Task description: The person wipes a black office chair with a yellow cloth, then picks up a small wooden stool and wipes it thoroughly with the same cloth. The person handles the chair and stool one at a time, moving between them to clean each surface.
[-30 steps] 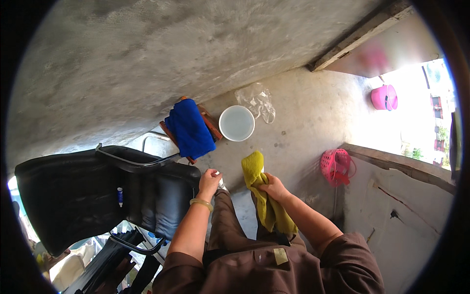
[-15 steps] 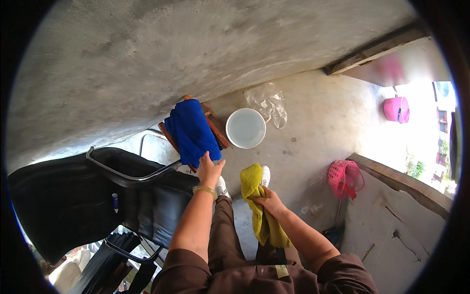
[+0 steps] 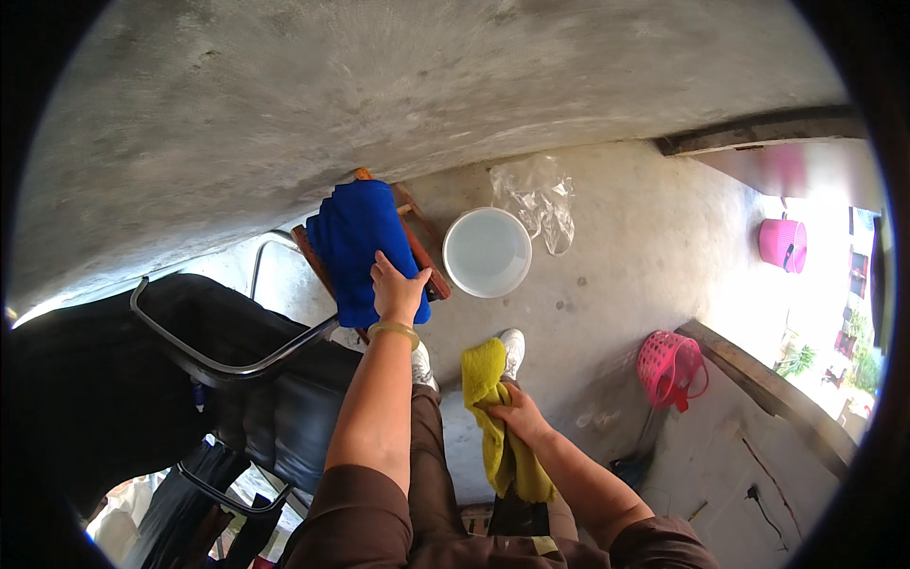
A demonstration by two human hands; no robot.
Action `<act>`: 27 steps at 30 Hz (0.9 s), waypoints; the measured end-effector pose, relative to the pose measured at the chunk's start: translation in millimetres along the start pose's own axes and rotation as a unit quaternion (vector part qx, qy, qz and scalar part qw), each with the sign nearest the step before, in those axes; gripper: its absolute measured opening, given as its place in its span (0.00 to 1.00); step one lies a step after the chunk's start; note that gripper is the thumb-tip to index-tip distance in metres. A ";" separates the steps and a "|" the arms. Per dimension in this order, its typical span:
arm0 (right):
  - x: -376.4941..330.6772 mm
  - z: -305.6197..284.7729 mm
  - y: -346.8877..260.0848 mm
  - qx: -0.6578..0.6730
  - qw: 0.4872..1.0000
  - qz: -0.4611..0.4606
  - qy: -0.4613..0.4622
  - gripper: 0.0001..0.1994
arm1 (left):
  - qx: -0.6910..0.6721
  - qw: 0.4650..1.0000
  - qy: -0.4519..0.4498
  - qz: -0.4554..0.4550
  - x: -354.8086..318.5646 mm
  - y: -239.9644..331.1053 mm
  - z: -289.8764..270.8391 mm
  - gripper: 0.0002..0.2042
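Observation:
My left hand (image 3: 396, 292) reaches forward over a folded blue cloth (image 3: 353, 223), its fingers extended and the thumb apart. The fingertips overlap the cloth's right side; whether they press on it I cannot tell. The cloth lies draped over a low reddish-brown wooden stool (image 3: 424, 254). In my right hand (image 3: 519, 414) is a yellow-green towel (image 3: 483, 370), gripped near its middle, with both ends hanging loose in front of my right leg. A round white bucket (image 3: 487, 211) of clear water stands on the floor right of the stool.
A crumpled clear plastic bag (image 3: 540, 194) lies beyond the bucket. At left, a black padded chair (image 3: 275, 403) with metal armrests stands close to my arm. On the right are a pink perforated basket (image 3: 664, 368) and, farther off, a pink bucket (image 3: 779, 243). A concrete wall (image 3: 379, 85) runs along the far side.
My left hand has moved forward from the near edge of the blue cloth to over it. My right hand still holds the towel. The view has shifted slightly.

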State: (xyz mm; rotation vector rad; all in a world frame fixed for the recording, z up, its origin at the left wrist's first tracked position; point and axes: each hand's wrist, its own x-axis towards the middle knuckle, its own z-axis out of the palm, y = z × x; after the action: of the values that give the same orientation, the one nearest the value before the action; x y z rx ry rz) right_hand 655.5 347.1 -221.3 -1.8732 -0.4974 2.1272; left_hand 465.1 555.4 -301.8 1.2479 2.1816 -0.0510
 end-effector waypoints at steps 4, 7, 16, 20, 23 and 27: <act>11.4 -5.0 12.2 -0.023 1.000 0.004 0.001 0.25 | 0.015 0.999 0.006 -0.037 10.7 7.6 4.4 0.47; 17.8 -5.4 15.2 0.007 1.000 0.003 0.000 0.26 | 0.030 0.998 0.025 -0.057 16.5 12.3 7.9 0.46; 24.1 -5.1 9.4 -0.008 1.000 0.009 -0.003 0.27 | 0.079 0.995 0.056 -0.030 33.9 -1.9 18.7 0.36; 24.0 -4.4 6.8 -0.036 0.999 -0.008 -0.007 0.27 | 0.061 0.995 0.076 -0.025 41.5 -11.7 16.5 0.31; 22.3 -2.3 4.5 -0.033 0.999 -0.011 -0.006 0.27 | 0.043 0.995 0.081 -0.031 40.0 -17.4 2.0 0.28; 20.3 1.4 2.8 0.007 1.000 -0.008 -0.016 0.26 | -0.031 0.994 0.094 -0.040 32.9 -22.9 -29.4 0.23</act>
State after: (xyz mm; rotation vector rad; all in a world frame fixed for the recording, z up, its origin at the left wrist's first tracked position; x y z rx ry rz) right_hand 651.5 352.8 -240.5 -1.8250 -0.5022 2.1469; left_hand 420.6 577.5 -301.3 1.1725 2.3747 0.1042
